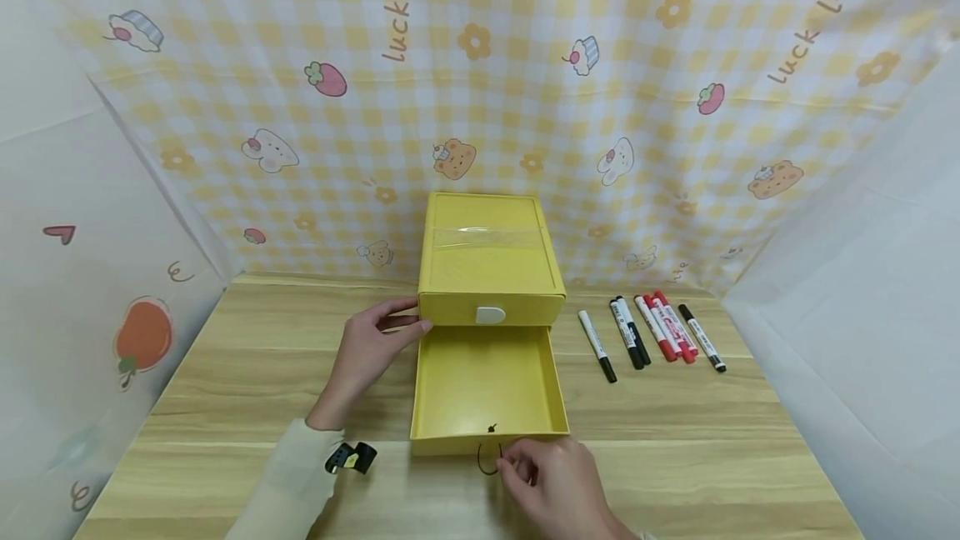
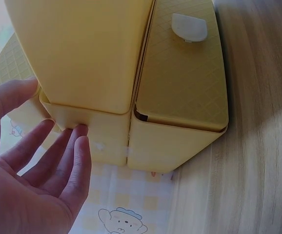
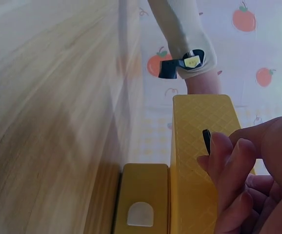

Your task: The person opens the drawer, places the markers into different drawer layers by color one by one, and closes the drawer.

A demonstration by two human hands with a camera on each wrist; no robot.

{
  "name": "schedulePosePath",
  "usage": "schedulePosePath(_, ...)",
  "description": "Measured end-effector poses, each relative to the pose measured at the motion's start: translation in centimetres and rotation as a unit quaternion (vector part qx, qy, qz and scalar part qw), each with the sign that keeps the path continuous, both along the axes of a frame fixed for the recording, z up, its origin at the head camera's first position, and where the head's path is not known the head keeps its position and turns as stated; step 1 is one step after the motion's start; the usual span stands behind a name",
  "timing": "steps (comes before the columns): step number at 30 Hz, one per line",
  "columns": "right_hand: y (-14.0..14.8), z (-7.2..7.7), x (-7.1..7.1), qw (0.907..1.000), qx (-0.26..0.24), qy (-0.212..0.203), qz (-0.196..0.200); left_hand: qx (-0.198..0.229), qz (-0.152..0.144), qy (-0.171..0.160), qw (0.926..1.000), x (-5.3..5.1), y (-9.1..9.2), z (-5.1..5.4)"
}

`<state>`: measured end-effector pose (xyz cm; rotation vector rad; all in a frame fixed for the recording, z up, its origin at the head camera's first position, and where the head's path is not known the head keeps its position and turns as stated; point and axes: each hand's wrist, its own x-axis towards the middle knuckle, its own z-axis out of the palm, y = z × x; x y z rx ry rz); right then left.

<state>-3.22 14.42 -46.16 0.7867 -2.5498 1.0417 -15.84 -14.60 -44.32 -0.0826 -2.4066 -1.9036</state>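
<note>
My right hand (image 1: 558, 477) pinches the black cord (image 1: 486, 473) on the pulled-out drawer (image 1: 483, 382)
My left hand (image 1: 373, 342), fingers parted and slightly bent, touches the yellow box (image 1: 487, 269)

The left sleeve (image 3: 177, 31) is off-white, crossed near its end by a black strap (image 3: 198, 52) with a yellow label (image 3: 192, 62) and a projecting black block (image 3: 168, 70). The left hand (image 1: 373, 346) and right hand (image 1: 557, 477) are bare.
</note>
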Motion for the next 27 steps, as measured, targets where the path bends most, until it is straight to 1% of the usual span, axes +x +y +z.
schedulePosePath(8, 0.1, -0.4, 0.2, 0.9997, 0.004, 0.019, 0.017, 0.0, -0.002, -0.001, 1.0, -0.1, 0.0, 0.0)
schedulePosePath(17, 0.1, -0.8, 0.2, 0.9997, 0.02, 0.008, 0.013, 0.0, 0.003, -0.003, 1.0, -0.1, 0.0, 0.2)
schedulePosePath(20, 0.3, -0.4, 0.3, 0.9993, 0.033, -0.009, 0.016, 0.0, 0.003, -0.004, 1.0, -0.1, 0.0, 0.2)
schedulePosePath(23, 0.5, 0.2, 0.4, 0.9985, 0.043, -0.024, 0.023, 0.0, 0.002, -0.005, 1.0, -0.1, 0.0, 0.1)
schedulePosePath(25, 0.7, 0.8, 0.5, 0.9984, 0.041, -0.025, 0.031, -0.001, 0.002, -0.006, 1.0, -0.1, 0.0, 0.1)
schedulePosePath(27, 0.9, 1.5, 0.5, 0.9988, 0.028, -0.013, 0.039, -0.001, 0.003, -0.006, 1.0, 0.0, 0.0, 0.1)
